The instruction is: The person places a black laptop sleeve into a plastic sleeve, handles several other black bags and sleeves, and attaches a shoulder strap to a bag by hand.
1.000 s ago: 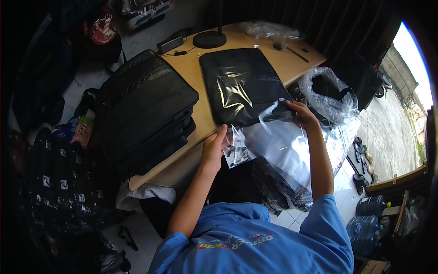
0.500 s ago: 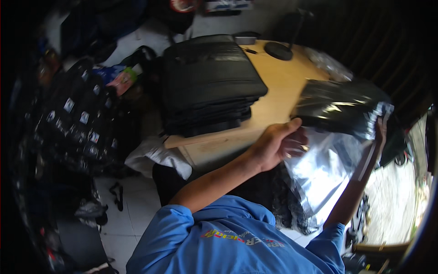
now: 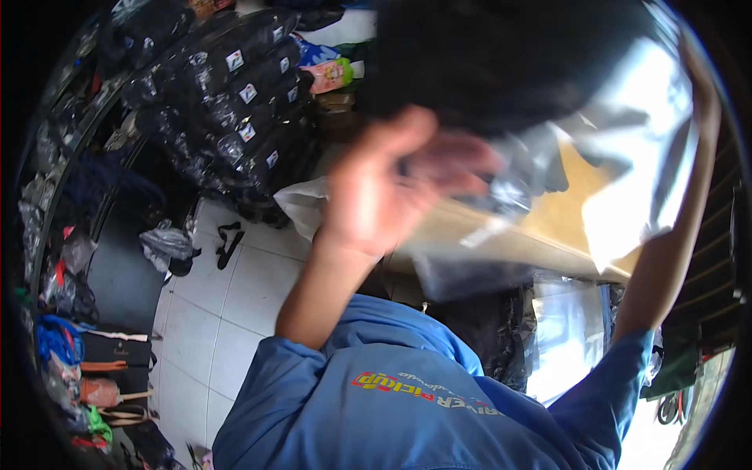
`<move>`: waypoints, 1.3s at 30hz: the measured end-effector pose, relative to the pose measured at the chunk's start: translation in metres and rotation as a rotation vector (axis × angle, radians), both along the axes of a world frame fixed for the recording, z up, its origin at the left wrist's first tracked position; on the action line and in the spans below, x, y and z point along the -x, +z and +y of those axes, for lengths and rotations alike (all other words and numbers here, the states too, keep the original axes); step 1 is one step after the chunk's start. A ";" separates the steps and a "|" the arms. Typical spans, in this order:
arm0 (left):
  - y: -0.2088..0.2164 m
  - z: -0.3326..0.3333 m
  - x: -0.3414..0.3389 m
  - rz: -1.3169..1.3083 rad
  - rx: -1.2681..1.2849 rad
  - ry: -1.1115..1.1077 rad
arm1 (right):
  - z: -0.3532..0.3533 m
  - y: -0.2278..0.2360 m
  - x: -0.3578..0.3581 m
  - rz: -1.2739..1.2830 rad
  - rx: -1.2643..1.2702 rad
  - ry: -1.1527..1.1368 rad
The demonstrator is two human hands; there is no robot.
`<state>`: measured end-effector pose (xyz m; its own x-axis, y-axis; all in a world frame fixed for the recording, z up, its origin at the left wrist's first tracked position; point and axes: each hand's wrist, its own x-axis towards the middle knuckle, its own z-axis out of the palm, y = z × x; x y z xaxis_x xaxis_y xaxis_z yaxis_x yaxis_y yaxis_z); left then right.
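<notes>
A clear plastic bag [image 3: 638, 149] with a folded black item [image 3: 493, 63] in it is lifted high in front of me, near the top of the picture. My right hand [image 3: 699, 66] grips the bag's right side; its fingertips are lost at the dark rim. Blurred by motion, my left hand [image 3: 384, 184] is just below the black item, thumb raised and apart from the loosely bent fingers. Clear plastic hangs beside those fingers, and I see nothing held in them. Whether they touch it is unclear.
A light wooden table [image 3: 583, 188] lies behind the bag. Black plastic-wrapped goods [image 3: 227, 102] are piled at the left, beside a colourful pouch [image 3: 330, 74]. A black strap [image 3: 228, 244] lies on the white tiled floor [image 3: 192, 321]. More clear plastic bags [image 3: 568, 329] sit below the table's edge.
The bag with the black item has risen and come closer to my view. Both hands have moved up, the left one also leftward. My view has swung, shifting the pile and table rightward.
</notes>
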<state>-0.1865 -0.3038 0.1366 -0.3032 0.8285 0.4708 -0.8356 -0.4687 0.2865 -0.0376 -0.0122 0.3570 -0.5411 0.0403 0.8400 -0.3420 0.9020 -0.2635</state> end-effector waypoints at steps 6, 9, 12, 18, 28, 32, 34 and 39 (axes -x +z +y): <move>-0.055 -0.143 0.063 -0.363 0.303 1.100 | -0.155 -0.085 0.186 -0.956 0.432 0.352; -0.115 -0.221 0.094 -0.308 0.410 1.217 | -0.153 -0.147 0.231 -1.062 0.501 0.453; -0.217 -0.288 0.116 -0.409 0.658 1.508 | -0.136 -0.172 0.210 -1.026 0.545 0.618; -0.439 -0.535 0.067 -0.411 1.072 1.517 | -0.092 -0.187 0.148 -0.700 0.579 0.311; -0.575 -0.579 -0.053 -1.342 1.388 1.402 | 0.036 -0.209 0.025 -0.378 0.645 -0.249; -0.636 -0.596 -0.098 -1.721 1.416 1.352 | 0.069 -0.232 0.003 -0.508 0.457 -0.348; -0.676 -0.568 -0.131 -0.886 2.279 1.114 | 0.058 -0.232 -0.002 -0.502 0.431 -0.425; -0.707 -0.559 -0.136 0.645 2.852 0.534 | 0.047 -0.241 -0.011 -0.464 0.477 -0.499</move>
<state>-0.0505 -0.8625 -0.5699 -0.7671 -0.5104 -0.3886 -0.5835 0.8069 0.0920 -0.0263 0.0344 0.1158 -0.6529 0.6622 0.3678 0.3061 0.6749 -0.6715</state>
